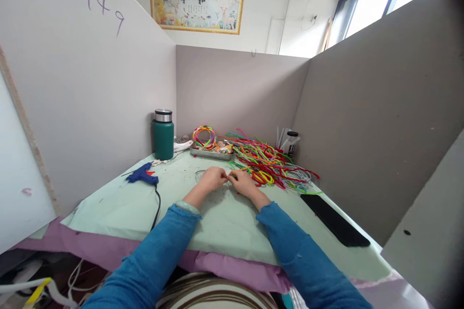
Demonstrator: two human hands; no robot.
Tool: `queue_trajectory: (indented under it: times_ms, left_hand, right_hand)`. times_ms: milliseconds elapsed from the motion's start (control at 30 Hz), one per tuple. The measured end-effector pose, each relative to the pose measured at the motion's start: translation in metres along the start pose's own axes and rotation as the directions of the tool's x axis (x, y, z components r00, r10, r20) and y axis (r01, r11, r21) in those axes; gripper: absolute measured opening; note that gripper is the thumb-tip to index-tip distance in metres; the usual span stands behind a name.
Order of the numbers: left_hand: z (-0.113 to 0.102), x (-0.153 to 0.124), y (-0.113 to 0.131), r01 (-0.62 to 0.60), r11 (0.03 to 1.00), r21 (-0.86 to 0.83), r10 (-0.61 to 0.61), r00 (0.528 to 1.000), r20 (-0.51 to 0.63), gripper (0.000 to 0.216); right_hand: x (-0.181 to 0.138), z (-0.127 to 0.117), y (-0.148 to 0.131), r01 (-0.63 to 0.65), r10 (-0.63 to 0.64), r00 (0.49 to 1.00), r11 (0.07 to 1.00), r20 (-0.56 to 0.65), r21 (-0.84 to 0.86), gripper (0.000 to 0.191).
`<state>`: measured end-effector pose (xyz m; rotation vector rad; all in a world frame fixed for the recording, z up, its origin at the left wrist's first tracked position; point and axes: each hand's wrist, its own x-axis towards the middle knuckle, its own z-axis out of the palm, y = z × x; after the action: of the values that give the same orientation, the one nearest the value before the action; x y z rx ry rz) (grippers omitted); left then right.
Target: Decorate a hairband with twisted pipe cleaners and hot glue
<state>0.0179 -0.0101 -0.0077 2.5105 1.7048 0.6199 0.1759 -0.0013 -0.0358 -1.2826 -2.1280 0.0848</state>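
My left hand (213, 178) and my right hand (242, 182) meet fingertip to fingertip over the middle of the table. Both are closed in a pinch, and whatever lies between the fingers is too small to make out. A thin grey loop (198, 172), like wire, shows just left of my left hand; whether it is held I cannot tell. Beyond my right hand spreads a heap of coloured pipe cleaners (266, 157), red, green, yellow and orange. Yellow looped pipe cleaners (267, 178) lie close to that hand.
A metal tray (213, 154) holds small pieces and a colourful wrapped ring (204, 138). At left are a green bottle (164, 137) and a blue glue gun (143, 174) with its cord. A black flat object (335, 219) lies right. Partition walls (239, 87) enclose the table.
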Motion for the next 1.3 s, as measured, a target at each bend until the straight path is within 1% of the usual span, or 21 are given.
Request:
queue_trajectory:
  times_ms: [367, 733, 1067, 1200, 1300]
  left_hand:
    - [-0.0022, -0.0002, 0.0031, 0.010, 1.000, 0.026, -0.010, 1.000, -0.003, 0.026]
    - [0.0033, 0.0024, -0.0009, 0.013, 0.999, 0.037, -0.013, 1.000, -0.010, 0.025]
    - [0.0020, 0.0024, 0.0008, 0.113, 0.993, 0.023, -0.112, 0.993, -0.045, 0.024]
    - [0.0021, 0.0025, -0.0004, 0.173, 0.985, 0.012, -0.172, 0.982, -0.077, 0.024]
    - [0.0018, 0.0025, -0.0010, 0.197, 0.980, 0.007, -0.196, 0.977, -0.080, 0.025]
  right_hand:
    - [0.0022, 0.0032, 0.0029, 0.018, -0.019, 1.000, 1.000, 0.022, 0.015, 0.022]
    - [0.0018, 0.0025, 0.0011, 0.031, -0.031, 0.999, 1.000, 0.030, 0.003, 0.024]
    - [0.0026, 0.0048, 0.0023, 0.037, -0.036, 0.999, 0.999, 0.031, -0.036, 0.024]
    - [0.0022, 0.0040, 0.0010, 0.031, -0.030, 0.999, 0.997, 0.014, -0.066, 0.024]
    - [0.0019, 0.0029, -0.0003, 0.030, -0.030, 1.000, 0.998, -0.002, -0.063, 0.023]
